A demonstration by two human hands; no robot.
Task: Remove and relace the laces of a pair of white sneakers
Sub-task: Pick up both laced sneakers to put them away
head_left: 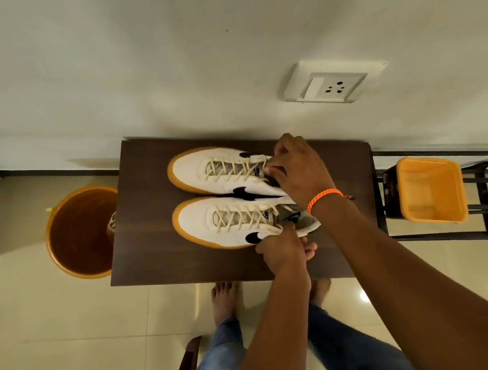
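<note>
A dark wooden table (153,254) is set against a white wall. Two white sneakers (205,170) lie side by side on it, toes pointing left. The far sneaker's lace ends are pinched by the right hand (298,170); the near sneaker's heel side is gripped by the left hand (282,250).

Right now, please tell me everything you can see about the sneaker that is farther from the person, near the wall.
The far sneaker is white, leather-like, with a tan gum sole rim and a black swoosh on its side. It lies flat on the dark wooden table, toe pointing to the image's left, parallel to the near sneaker; whether they touch is unclear. Its cream laces are still fully threaded in a criss-cross. The right hand covers the heel and pinches at the tongue top, where the lace ends lie.
</note>
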